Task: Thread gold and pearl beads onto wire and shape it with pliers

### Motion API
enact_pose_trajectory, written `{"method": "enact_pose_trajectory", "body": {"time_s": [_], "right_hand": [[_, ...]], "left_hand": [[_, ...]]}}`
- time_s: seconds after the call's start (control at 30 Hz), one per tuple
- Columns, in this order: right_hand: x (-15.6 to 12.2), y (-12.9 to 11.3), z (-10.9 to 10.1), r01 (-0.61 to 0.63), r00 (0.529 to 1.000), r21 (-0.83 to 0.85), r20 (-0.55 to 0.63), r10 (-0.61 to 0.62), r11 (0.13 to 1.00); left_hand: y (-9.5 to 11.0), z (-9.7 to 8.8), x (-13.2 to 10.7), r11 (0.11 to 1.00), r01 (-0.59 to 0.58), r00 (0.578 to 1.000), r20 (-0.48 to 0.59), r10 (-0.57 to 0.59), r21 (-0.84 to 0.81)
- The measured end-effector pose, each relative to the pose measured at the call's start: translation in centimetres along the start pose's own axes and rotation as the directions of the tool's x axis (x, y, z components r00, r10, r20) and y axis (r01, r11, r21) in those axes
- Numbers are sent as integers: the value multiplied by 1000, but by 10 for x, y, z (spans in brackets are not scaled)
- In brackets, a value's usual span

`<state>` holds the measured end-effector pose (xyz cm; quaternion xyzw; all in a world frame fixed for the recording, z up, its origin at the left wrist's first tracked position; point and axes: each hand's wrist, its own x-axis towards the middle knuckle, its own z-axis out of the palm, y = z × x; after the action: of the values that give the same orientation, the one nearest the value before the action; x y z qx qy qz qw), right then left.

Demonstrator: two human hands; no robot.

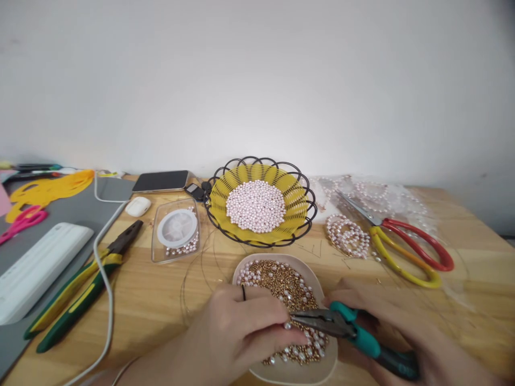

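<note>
Head view looks down on a wooden table (153,300) where both hands work over a pale shallow bowl (317,370) at the near edge, filled with small gold beads (281,284) mixed with pearls. The right hand (406,332) is wrapped tight around the handles of the teal-handled pliers (346,328), which lie across the bowl's right side with their dark nose pointing left; the jaws look closed or nearly so. The left hand (241,327), with a thin dark ring (243,292) on one finger, rests over the bowl's left half, thumb and forefinger pinched together right at the nose of the pliers. What they pinch is too small to tell, though a single pearl (287,325) sits just beside the tips. Behind the bowl stands a black wire basket (309,206) with a yellow liner and a heap of pink pearls (255,205). To its right lie strung pearl loops (348,235) and red-and-yellow scissors (406,244); to its left a clear box with a spool (176,229), an earbud case (137,206) and a phone (161,181). Green-and-yellow pliers (80,287) lie well apart at the left, crossed by a white cable (105,300).
</note>
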<state>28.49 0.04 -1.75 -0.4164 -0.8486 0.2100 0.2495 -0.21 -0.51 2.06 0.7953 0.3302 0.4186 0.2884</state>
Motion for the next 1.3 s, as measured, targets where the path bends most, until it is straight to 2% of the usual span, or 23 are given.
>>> {"method": "enact_pose_trajectory", "body": {"time_s": [0.13,0.57,0.77,1.0,1.13,1.3], "right_hand": [[-5,-1,5,-29,999,30,-44,30,999],[-3,-2,3,-34,999,27,-32,35,999],[-3,-4,3,-19,997,95,-74,26,995],[-3,3,-2,36,999,123,-7,-36,992],[-8,8,2,17,999,138,30,-21,990],[-8,6,2,1,997,130,78,-11,991]], "left_hand": [[0,0,-1,1000,11,1000,-5,-11,9],[0,0,1,1000,11,1000,12,-11,16],[0,0,-1,999,34,999,25,-34,19],[0,0,1,1000,4,1000,3,-4,26],[-2,1,-1,999,28,999,23,-29,22],[-1,2,-3,1000,10,1000,-5,-10,30]]}}
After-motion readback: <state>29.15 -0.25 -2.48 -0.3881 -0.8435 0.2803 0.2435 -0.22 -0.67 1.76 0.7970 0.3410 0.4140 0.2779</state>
